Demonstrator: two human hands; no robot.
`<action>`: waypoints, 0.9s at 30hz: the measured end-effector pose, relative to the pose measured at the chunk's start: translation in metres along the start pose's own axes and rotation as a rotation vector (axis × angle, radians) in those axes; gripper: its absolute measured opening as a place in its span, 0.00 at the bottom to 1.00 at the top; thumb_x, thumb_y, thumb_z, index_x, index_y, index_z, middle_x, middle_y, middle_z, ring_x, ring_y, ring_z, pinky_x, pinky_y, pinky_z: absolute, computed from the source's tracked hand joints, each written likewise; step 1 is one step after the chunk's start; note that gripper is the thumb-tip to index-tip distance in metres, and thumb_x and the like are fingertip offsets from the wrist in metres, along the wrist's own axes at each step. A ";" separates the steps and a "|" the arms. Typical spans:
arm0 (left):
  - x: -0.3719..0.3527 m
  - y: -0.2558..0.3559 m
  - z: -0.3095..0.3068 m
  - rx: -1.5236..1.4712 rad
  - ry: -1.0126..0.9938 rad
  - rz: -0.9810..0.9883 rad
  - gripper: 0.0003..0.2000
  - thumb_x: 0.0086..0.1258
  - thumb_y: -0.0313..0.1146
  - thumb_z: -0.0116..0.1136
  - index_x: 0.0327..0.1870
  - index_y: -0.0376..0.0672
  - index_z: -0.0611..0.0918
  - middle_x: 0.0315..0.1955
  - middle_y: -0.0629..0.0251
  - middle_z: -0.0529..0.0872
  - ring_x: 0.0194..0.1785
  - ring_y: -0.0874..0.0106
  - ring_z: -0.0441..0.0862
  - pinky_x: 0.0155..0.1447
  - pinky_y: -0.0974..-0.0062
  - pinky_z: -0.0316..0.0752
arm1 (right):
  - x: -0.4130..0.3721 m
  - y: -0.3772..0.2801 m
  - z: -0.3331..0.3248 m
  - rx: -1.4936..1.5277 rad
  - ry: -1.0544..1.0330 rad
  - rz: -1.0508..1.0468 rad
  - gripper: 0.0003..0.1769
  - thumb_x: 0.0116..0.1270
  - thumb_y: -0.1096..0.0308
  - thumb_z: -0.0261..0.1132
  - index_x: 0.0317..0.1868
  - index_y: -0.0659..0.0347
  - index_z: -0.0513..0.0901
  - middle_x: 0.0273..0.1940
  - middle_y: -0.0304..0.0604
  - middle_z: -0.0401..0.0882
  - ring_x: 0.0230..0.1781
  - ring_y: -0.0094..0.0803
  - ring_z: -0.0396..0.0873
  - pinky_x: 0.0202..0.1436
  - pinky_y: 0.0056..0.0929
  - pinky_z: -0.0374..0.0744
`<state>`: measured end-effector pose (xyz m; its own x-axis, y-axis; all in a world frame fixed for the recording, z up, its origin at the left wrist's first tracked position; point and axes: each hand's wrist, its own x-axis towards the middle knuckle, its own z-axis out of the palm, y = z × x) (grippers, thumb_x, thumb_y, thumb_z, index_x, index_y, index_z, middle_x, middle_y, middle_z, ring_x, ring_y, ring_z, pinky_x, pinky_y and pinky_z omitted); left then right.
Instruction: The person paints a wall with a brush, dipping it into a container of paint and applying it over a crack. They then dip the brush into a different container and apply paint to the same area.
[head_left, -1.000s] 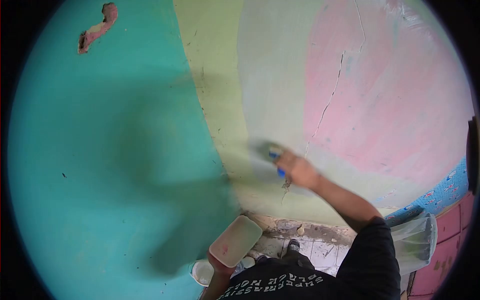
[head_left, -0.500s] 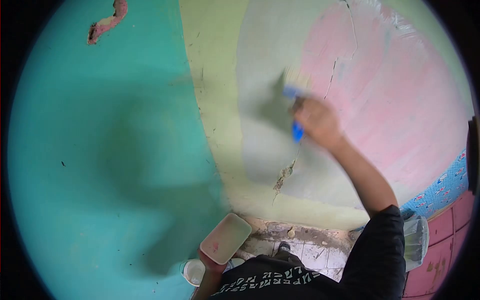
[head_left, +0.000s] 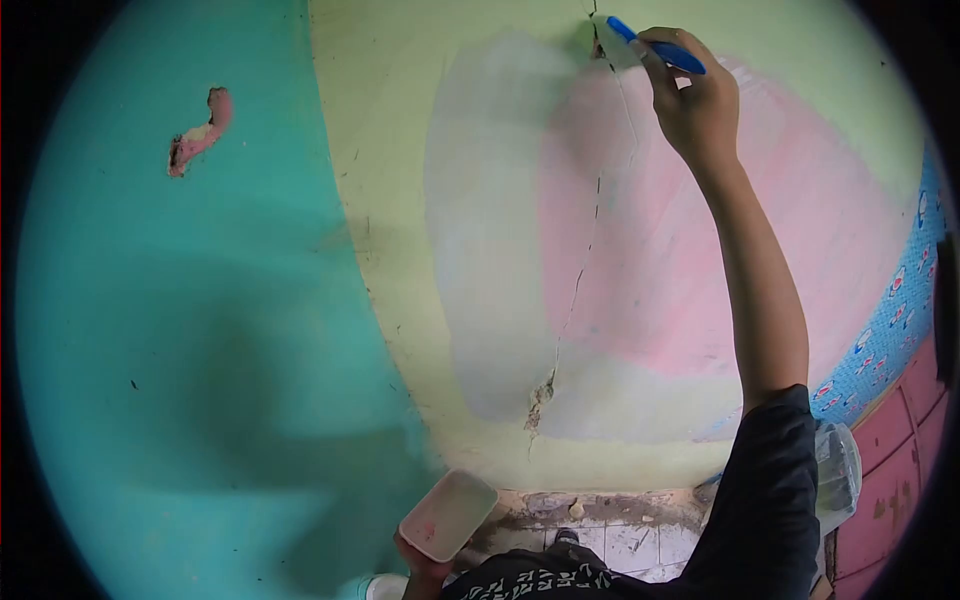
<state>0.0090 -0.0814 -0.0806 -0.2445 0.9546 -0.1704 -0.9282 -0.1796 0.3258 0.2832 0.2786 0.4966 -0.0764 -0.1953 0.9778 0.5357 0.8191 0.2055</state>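
Observation:
High on the wall, my right hand (head_left: 700, 105) is closed around a blue paintbrush (head_left: 688, 56). The brush head lies close to a thin crack (head_left: 626, 95) that runs down the wall; its bristles are hard to make out against the pale green paint. Around the crack spread a grey patch (head_left: 490, 220) and a pink patch (head_left: 690, 250). At the bottom, my left hand (head_left: 425, 560) grips a pale rectangular plastic tub (head_left: 455, 510) with a pinkish smear inside. Its fingers are partly hidden beneath the tub.
A teal wall (head_left: 270, 330) with a broken pink gouge (head_left: 200, 135) meets the green one at left. A white bucket (head_left: 385, 588) stands below the tub. At right are a clear plastic container (head_left: 838, 475), patterned blue cloth (head_left: 880, 320) and pink panels (head_left: 885, 440). White tiles (head_left: 630, 545) line the floor.
My right hand has moved up the wall with the paintbrush, from mid-wall to near the crack's upper end. The view has tilted upward. The tub stays in my left hand.

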 end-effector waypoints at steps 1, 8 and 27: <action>0.001 -0.001 -0.003 0.000 -0.009 0.000 0.41 0.71 0.69 0.43 0.75 0.47 0.71 0.72 0.52 0.74 0.69 0.36 0.75 0.57 0.22 0.78 | 0.002 -0.004 -0.004 -0.077 0.016 -0.016 0.10 0.68 0.77 0.70 0.49 0.58 0.86 0.45 0.41 0.90 0.38 0.35 0.86 0.40 0.32 0.83; 0.004 -0.001 0.003 -0.014 -0.055 -0.002 0.41 0.71 0.69 0.43 0.75 0.46 0.71 0.69 0.51 0.76 0.68 0.37 0.77 0.57 0.23 0.79 | -0.168 -0.066 0.004 -0.119 -0.765 -0.677 0.09 0.61 0.66 0.64 0.43 0.51 0.79 0.39 0.38 0.84 0.38 0.34 0.85 0.36 0.33 0.84; 0.001 -0.004 0.061 0.386 0.099 0.272 0.27 0.76 0.50 0.59 0.65 0.36 0.79 0.51 0.55 0.90 0.47 0.61 0.90 0.44 0.63 0.88 | -0.030 -0.036 0.045 -0.274 -0.520 -0.612 0.11 0.64 0.69 0.65 0.48 0.49 0.83 0.39 0.40 0.82 0.41 0.36 0.84 0.41 0.39 0.83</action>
<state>0.0296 -0.0654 -0.0258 -0.5075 0.8542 -0.1128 -0.6594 -0.3007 0.6891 0.2287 0.2794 0.4616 -0.7601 -0.2335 0.6064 0.4536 0.4775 0.7525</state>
